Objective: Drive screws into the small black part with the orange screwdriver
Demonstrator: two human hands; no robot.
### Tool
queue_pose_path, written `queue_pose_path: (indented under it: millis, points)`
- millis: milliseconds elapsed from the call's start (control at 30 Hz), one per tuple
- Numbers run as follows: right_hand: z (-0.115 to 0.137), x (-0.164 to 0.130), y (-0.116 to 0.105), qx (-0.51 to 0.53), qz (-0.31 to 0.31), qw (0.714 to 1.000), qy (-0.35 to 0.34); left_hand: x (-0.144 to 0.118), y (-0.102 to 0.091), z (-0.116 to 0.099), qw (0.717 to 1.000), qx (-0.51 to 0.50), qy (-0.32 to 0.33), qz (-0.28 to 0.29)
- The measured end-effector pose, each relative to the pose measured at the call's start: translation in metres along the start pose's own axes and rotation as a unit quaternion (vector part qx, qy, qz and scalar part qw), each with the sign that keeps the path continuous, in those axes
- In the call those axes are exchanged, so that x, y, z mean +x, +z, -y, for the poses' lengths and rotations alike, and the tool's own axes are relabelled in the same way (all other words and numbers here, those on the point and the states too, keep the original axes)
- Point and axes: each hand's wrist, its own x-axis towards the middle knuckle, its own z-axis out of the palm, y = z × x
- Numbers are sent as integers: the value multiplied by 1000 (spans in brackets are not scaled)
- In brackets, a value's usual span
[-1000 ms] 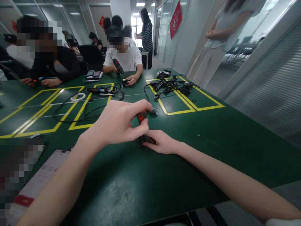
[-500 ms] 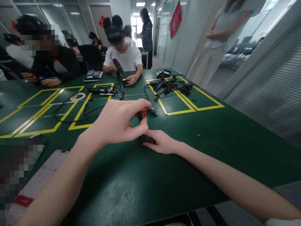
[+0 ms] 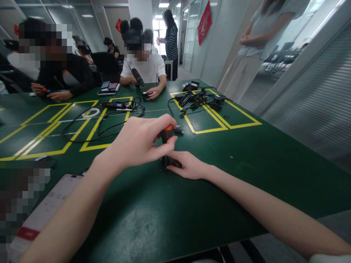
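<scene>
The screwdriver point(image 3: 166, 136), orange-capped with a black handle, stood upright on the green table point(image 3: 246, 160), its handle pinched between the thumb and fingers of the left hand point(image 3: 139, 142). The right hand point(image 3: 189, 166) lay flat beside its base, fingertips pressing a small dark part point(image 3: 164, 162) there. Black cables point(image 3: 104, 126) lay farther back.

Place: office turned shared workroom | Signs: glass partition walls point(image 3: 216, 44) at 1 o'clock – ceiling strip lights point(image 3: 163, 5) | Green surface point(image 3: 246, 146) marked with yellow tape boxes point(image 3: 214, 117) – seated co-workers point(image 3: 145, 62) at 12 o'clock.
</scene>
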Motion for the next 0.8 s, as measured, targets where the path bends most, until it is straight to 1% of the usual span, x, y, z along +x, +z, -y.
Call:
queue_pose_path:
  millis: [133, 300, 433, 800]
  points:
    - [1, 0, 0, -2, 3, 1000, 3, -1, 0, 0, 1000, -2, 9, -9]
    - [-1, 0, 1, -10, -5, 1000, -2, 0, -3, -2, 1000, -11, 18, 5]
    - [-2, 0, 2, -7, -8, 1000, -7, 1, -5, -2, 1000, -3, 25, -1]
    - [-2, 0, 1, -2, -7, 1000, -6, -1, -2, -1, 1000, 4, 1, 4]
